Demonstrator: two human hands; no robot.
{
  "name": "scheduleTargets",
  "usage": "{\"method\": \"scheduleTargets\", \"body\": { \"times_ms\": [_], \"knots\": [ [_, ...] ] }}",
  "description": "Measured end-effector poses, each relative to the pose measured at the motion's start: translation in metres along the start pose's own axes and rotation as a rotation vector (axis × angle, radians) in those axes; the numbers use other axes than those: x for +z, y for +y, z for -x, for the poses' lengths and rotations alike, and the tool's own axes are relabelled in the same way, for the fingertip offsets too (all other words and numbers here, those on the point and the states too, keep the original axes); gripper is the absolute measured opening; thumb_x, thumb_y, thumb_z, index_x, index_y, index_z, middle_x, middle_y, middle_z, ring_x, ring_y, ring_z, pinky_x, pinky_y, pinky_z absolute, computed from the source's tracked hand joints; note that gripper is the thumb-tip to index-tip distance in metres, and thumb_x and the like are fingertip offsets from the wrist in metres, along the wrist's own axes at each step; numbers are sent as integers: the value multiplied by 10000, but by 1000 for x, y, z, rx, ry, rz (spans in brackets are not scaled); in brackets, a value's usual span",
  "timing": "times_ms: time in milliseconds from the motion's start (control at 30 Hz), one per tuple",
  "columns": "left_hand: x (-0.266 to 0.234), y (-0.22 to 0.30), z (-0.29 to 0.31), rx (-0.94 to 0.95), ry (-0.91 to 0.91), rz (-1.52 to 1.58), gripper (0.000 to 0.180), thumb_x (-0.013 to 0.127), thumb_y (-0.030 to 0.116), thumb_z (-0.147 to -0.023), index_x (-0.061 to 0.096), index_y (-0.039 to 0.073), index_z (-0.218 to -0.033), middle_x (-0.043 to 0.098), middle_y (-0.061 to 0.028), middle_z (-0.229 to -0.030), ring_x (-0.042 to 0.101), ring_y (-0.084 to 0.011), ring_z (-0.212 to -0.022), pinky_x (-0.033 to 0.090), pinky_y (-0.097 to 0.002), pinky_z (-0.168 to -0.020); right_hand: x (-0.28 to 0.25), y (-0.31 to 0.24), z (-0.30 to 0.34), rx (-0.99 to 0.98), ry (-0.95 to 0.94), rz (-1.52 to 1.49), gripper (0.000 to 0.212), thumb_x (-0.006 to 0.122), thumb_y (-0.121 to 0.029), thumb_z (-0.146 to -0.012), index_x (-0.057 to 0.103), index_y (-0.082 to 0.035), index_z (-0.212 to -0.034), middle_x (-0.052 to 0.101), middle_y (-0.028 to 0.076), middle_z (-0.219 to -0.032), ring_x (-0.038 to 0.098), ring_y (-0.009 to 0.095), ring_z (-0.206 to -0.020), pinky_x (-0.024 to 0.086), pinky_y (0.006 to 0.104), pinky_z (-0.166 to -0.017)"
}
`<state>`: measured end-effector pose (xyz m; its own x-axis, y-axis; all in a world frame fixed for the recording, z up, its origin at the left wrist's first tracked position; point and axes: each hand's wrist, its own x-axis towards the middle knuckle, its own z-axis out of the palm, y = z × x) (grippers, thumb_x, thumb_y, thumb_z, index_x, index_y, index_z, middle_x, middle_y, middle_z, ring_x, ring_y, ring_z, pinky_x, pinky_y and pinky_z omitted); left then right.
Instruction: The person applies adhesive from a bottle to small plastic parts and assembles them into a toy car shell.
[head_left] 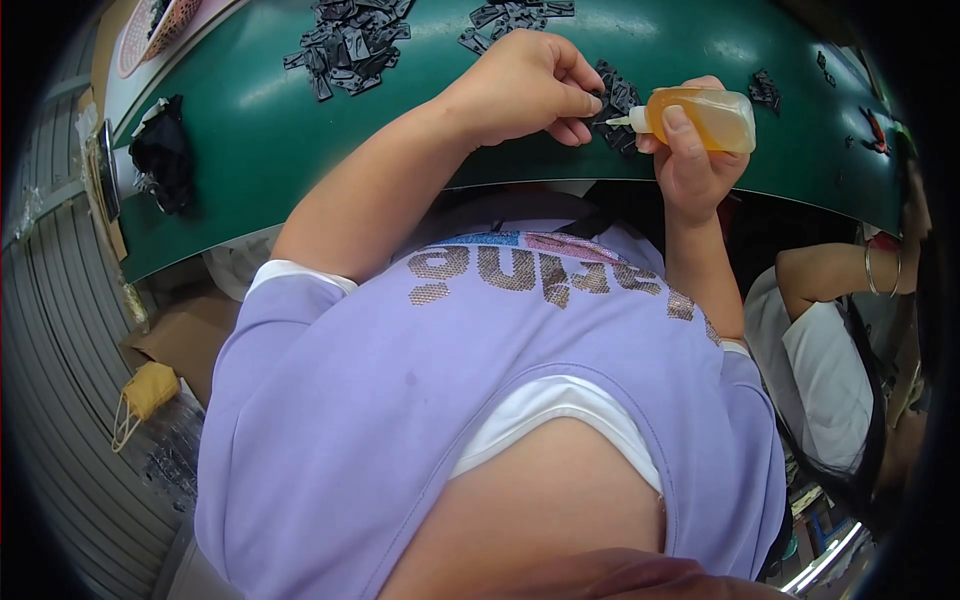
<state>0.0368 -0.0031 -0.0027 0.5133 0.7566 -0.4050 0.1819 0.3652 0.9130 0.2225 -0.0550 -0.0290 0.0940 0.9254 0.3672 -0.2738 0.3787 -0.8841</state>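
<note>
My right hand (pixel 690 170) is wrapped round a squeeze bottle (pixel 715 118) of clear plastic with amber liquid in it. The bottle lies tilted on its side, its white cap and thin nozzle aimed left at the fingertips of my left hand (pixel 535 88). Those fingers are pinched together right at the nozzle's tip; what they hold is too small and covered to make out. Just behind both hands, a small heap of black plastic parts (pixel 620 92) lies on the green tabletop (pixel 440 75), partly hidden by the fingers and the nozzle.
Larger piles of black parts (pixel 350 45) and more black parts (pixel 510 18) lie farther back. On the right are a small black pile (pixel 765 92) and a red-handled tool (pixel 877 132). A black cloth item (pixel 163 155) and pink basket (pixel 150 35) sit left. Another person's arm (pixel 840 278) is at right.
</note>
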Motion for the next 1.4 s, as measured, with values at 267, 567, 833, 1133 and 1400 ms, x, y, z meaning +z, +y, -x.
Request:
{"method": "scheduleTargets", "body": {
  "times_ms": [267, 567, 833, 1133, 1400],
  "knots": [
    [1, -1, 1, 15, 0, -8, 219, 637, 7, -819, 592, -119, -993, 656, -157, -818, 689, -197, -673, 582, -267, -623, -1, 1, 1, -3, -4, -14, 151, 627, 49, -811, 555, 58, -943, 563, 101, -863, 589, 129, -604, 491, 222, -500],
    [-1, -1, -2, -2, -11, -11, 219, 641, 31, -830, 595, -77, -1014, 644, -109, -834, 662, -143, -641, 560, -231, -581, 3, 1, 0, 7, 20, 52, 130, 624, 46, -813, 565, 46, -929, 587, 94, -827, 583, 122, -593, 484, 226, -491],
    [4, -3, -1, 89, 39, -11, 216, 654, 42, -837, 634, -52, -1031, 657, -95, -811, 652, -135, -641, 551, -235, -585, -18, 3, -15, 147, 358, -391, 176, 543, -178, -888, 584, -10, -919, 623, 112, -827, 501, 131, -563, 420, 263, -529],
    [-17, 8, -33, 616, 543, -1008, 274, 696, 169, -765, 656, 38, -1002, 649, -107, -822, 627, -248, -728, 499, -341, -651, -13, 1, -16, 130, 394, -399, 134, 526, -141, -887, 567, -17, -919, 614, 114, -806, 515, 154, -540, 444, 297, -513],
    [-41, 44, -45, 265, 419, -999, 153, 698, 190, -687, 686, 56, -759, 658, -163, -759, 633, -364, -718, 506, -415, -679, -12, 5, -17, 129, 353, -402, 90, 552, -112, -875, 552, -42, -933, 609, 103, -800, 540, 166, -547, 455, 288, -488]
  ]
}}
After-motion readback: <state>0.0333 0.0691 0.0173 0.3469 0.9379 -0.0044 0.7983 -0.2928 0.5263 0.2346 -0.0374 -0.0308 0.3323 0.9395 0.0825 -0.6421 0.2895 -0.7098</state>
